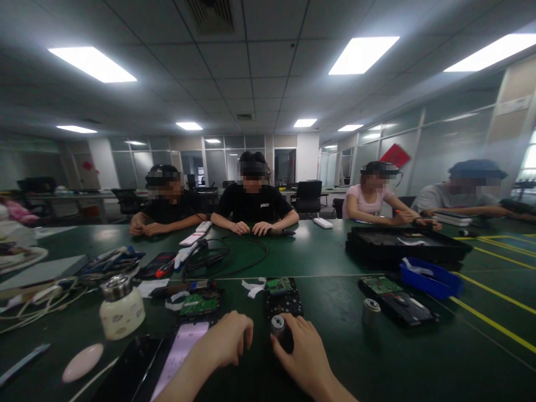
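My left hand (pixel 228 338) rests on the green table (pixel 326 312) in a loose fist, fingers curled under, with nothing visible in it. My right hand (pixel 304 349) lies just right of it, thumb and fingers closed around a small dark object with a round silver cap (pixel 277 324). Right behind my hands sits a black device with a green circuit board (pixel 281 296) on top. A second green circuit board (pixel 200 304) lies to the left of that, and a phone with a lit screen (pixel 180 352) lies by my left forearm.
A white jar with a metal lid (pixel 121 307) stands at left beside cables and tools. At right are a silver cylinder (pixel 371 310), an opened drive (pixel 397 301), a blue bin (pixel 431 278) and a black tray (pixel 406 245). Several people sit across the table.
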`<move>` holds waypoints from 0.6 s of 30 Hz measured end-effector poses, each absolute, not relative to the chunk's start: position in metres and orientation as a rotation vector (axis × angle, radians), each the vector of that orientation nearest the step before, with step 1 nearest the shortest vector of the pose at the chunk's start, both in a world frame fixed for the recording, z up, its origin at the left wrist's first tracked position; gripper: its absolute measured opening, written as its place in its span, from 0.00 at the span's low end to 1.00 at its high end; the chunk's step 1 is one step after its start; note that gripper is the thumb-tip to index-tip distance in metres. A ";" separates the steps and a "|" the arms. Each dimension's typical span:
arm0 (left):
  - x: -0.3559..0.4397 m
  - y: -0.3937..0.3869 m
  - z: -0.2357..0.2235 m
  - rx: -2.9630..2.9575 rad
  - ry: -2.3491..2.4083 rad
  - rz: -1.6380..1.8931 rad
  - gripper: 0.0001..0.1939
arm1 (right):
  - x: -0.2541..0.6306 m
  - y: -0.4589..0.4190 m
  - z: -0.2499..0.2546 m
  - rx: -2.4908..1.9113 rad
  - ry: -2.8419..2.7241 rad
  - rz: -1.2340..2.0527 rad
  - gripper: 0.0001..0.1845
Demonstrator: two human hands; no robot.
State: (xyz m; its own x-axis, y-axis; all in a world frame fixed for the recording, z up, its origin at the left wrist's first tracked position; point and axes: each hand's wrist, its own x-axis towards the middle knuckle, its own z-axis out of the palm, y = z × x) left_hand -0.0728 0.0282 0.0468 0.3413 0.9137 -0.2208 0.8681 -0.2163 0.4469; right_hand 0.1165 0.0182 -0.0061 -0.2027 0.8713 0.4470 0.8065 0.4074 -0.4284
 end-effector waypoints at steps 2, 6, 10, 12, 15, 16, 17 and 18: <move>-0.076 0.031 0.043 2.168 1.568 0.121 0.17 | 0.117 0.018 -0.006 -1.421 -2.029 0.139 0.14; -0.079 0.034 0.038 2.166 1.563 0.120 0.12 | 0.117 0.018 -0.007 -1.427 -2.025 0.142 0.15; -0.075 0.035 0.048 2.166 1.498 0.251 0.08 | 0.117 0.019 -0.012 -1.427 -2.044 0.159 0.17; -0.070 0.033 0.058 2.224 1.459 0.447 0.10 | 0.117 0.021 -0.013 -1.397 -2.078 0.180 0.18; -0.059 0.029 0.067 2.314 1.384 0.801 0.10 | 0.118 0.021 -0.012 -1.319 -2.128 0.221 0.18; -0.055 0.027 0.067 2.333 1.361 0.870 0.10 | 0.118 0.021 -0.011 -1.296 -2.134 0.230 0.18; -0.052 0.026 0.065 2.348 1.338 0.900 0.11 | 0.118 0.021 -0.011 -1.278 -2.136 0.237 0.18; -0.049 0.025 0.061 2.356 1.310 0.912 0.12 | 0.118 0.021 -0.010 -1.267 -2.136 0.240 0.18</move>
